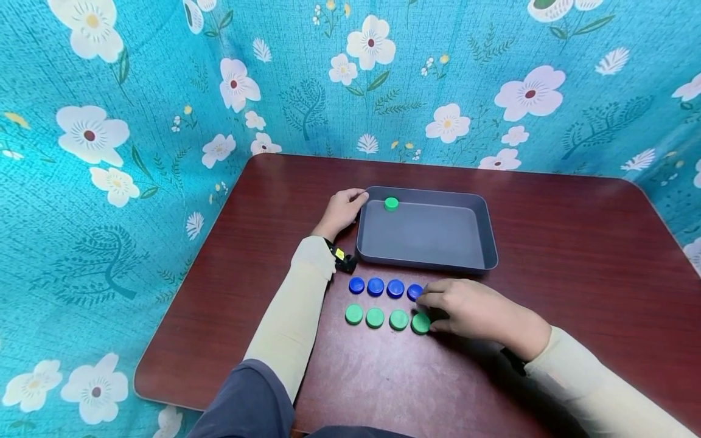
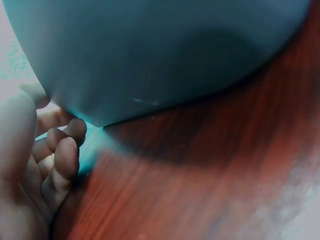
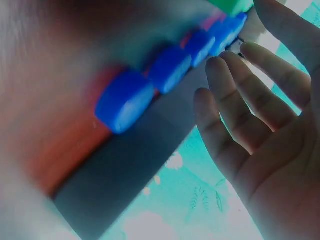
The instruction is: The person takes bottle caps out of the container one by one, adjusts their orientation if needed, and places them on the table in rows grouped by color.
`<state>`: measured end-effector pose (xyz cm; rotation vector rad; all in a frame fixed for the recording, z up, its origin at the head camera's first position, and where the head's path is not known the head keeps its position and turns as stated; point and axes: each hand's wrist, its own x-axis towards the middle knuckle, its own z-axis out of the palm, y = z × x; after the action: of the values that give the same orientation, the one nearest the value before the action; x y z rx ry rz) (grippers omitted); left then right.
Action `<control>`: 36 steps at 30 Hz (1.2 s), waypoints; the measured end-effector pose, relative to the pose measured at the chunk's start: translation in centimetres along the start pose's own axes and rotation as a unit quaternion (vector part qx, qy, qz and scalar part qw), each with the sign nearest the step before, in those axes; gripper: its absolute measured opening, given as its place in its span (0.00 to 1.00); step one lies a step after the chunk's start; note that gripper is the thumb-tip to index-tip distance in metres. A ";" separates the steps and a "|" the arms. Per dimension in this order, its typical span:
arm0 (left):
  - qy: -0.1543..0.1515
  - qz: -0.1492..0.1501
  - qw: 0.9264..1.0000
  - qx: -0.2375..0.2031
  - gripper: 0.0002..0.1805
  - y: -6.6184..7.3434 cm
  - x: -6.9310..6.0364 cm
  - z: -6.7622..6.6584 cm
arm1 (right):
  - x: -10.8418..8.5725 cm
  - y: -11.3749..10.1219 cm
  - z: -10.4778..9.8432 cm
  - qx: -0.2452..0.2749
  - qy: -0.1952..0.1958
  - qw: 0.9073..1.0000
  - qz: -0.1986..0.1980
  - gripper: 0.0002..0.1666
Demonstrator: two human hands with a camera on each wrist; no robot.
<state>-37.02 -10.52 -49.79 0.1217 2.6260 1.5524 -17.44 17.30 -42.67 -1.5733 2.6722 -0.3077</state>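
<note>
My left hand point(image 1: 342, 213) holds the back left corner of a dark grey baking tray point(image 1: 438, 264). In the left wrist view its curled fingers point(image 2: 65, 157) are at the tray's corner point(image 2: 150, 60). One green bottle cap point(image 1: 391, 204) lies inside the tray. My right hand point(image 1: 465, 307) hovers low at the right end of two rows of caps, its fingers loosely spread in the right wrist view. Its thumb is beside the rightmost green cap point(image 1: 420, 323); whether they touch, I cannot tell. The other fingertips are by the rightmost blue cap point(image 1: 415, 292), partly covering it.
Several blue caps point(image 1: 375, 286) form a row in front of the tray, with several green caps point(image 1: 375, 317) in a row nearer the body. All stand on a dark red wooden table point(image 1: 263, 243). A blue floral cloth point(image 1: 306, 73) hangs behind and left of it.
</note>
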 end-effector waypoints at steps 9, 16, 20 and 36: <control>0.001 0.021 1.000 0.012 0.24 0.1 0.0 -0.2 | 0.8 1.2 -2.2 -0.011 -0.018 1.000 0.022 0.25; 0.005 0.018 1.000 0.012 0.24 -0.2 0.2 -0.1 | 1.4 2.3 -2.9 -0.021 -0.006 1.000 0.003 0.24; 0.008 0.016 1.000 0.011 0.24 -0.2 0.2 0.1 | 1.7 2.8 -3.5 -0.039 -0.003 0.999 -0.006 0.23; 0.009 0.013 1.000 0.012 0.24 -0.3 0.3 0.1 | 5.3 4.3 -5.8 -0.070 -0.032 0.997 -0.013 0.20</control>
<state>-37.31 -10.55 -50.06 0.1442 2.6684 1.5370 -24.44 15.64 -37.30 -1.6254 2.6783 -0.0703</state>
